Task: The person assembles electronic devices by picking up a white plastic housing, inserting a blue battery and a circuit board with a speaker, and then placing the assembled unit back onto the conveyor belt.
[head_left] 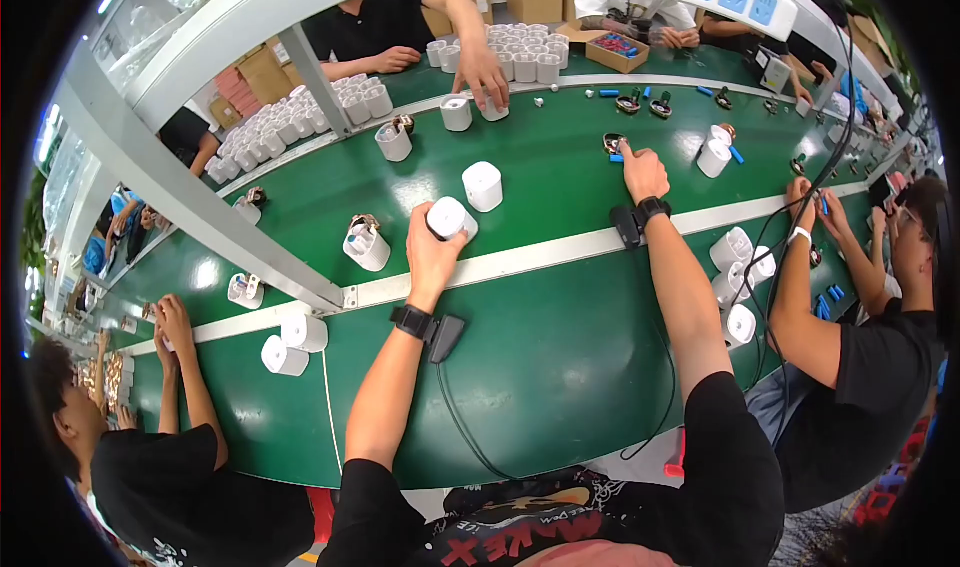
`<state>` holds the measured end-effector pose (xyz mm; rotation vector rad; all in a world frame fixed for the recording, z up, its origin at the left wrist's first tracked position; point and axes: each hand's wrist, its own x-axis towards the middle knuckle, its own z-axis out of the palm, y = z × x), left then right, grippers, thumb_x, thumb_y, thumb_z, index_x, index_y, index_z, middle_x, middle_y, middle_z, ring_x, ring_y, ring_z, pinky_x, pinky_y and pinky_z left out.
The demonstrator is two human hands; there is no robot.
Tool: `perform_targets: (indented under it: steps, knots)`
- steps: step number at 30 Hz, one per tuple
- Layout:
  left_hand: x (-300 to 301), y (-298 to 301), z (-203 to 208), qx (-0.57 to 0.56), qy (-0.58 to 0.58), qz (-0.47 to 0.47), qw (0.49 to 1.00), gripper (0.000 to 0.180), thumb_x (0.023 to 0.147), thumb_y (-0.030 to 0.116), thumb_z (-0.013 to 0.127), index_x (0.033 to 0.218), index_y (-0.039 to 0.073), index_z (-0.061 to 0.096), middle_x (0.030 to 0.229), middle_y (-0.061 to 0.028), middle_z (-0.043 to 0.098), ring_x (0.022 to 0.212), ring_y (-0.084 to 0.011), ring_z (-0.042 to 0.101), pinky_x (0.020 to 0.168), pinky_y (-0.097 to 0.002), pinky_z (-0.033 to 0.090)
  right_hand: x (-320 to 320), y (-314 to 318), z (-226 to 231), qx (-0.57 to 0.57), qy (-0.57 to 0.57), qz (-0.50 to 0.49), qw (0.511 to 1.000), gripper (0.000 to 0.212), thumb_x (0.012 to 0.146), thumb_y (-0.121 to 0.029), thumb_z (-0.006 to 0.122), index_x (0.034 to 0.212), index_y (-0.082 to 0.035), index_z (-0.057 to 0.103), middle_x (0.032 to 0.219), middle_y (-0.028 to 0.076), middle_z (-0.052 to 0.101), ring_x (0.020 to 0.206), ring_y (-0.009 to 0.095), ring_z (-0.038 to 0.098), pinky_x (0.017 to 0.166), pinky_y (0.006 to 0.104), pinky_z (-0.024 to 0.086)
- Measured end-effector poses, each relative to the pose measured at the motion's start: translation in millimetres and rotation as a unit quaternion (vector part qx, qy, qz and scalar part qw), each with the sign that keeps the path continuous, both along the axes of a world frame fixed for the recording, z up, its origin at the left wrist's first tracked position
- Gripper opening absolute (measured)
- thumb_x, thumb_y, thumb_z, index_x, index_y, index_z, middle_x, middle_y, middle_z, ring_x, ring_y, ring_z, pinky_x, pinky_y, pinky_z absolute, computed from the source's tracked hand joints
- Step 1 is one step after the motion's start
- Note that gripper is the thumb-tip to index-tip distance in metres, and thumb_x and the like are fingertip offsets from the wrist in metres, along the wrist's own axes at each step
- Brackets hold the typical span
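On the green conveyor, my left hand [432, 257] is wrapped around a rounded white plastic housing [449, 214]. Just beyond it stands another white housing [484, 187], closed side up. To the left of that hand, an open white housing [367, 246] has a brownish metal part sticking out of its top. My right hand [646, 175] reaches onto the belt with its fingers closed at a small dark round assembly [612, 143] that has a blue cylindrical cell beside it. The fingertips partly cover this assembly. Both wrists wear black straps with small cabled boxes.
A slanting metal post [210, 187] meets the pale rail [540, 261] left of my left arm. White housings [733, 251] cluster right of my right arm, with black cables hanging there. Opposite, a person's hand [482, 74] touches a housing. Co-workers sit on both sides.
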<state>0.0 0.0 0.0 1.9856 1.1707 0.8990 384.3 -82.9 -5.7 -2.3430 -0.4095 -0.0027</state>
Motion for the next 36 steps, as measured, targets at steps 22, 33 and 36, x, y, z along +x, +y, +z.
perform_targets:
  steps: [22, 33, 36]
  knots:
    - [-20, -51, 21, 0.037, -0.056, -0.149, 0.987, 0.067, 0.067, 0.003, 0.075, 0.124, 0.004, 0.039, 0.111, -0.0175, 0.057, 0.102, -0.0322, 0.055, 0.091, -0.0413, 0.047, -108, -36, -12, 0.509, 0.586, 0.281, 0.564, 0.027, 0.093, -0.006, 0.065, 0.118, 0.001, 0.057, 0.113, 0.01, 0.059, 0.091, 0.012, 0.056, 0.076, 0.0217, 0.049]
    - [-17, -61, 21, 0.049, -0.059, -0.155, 0.985, 0.076, 0.065, 0.002, 0.082, 0.129, 0.004, 0.041, 0.118, -0.016, 0.052, 0.11, -0.0316, 0.049, 0.097, -0.0405, 0.044, -216, -56, 30, 0.429, 0.486, 0.373, 0.663, 0.02, 0.096, -0.001, 0.056, 0.116, 0.001, 0.056, 0.12, 0.014, 0.062, 0.104, 0.016, 0.059, 0.091, 0.0296, 0.047]
    - [-19, -66, 31, 0.071, 0.004, -0.191, 0.979, 0.076, 0.068, 0.005, 0.08, 0.132, 0.004, 0.04, 0.116, -0.0176, 0.051, 0.11, -0.0359, 0.046, 0.096, -0.0423, 0.043, -226, -58, 39, 0.414, 0.423, 0.41, 0.694, 0.019, 0.095, -0.001, 0.057, 0.114, 0.002, 0.058, 0.119, 0.014, 0.063, 0.105, 0.017, 0.06, 0.093, 0.0319, 0.048]
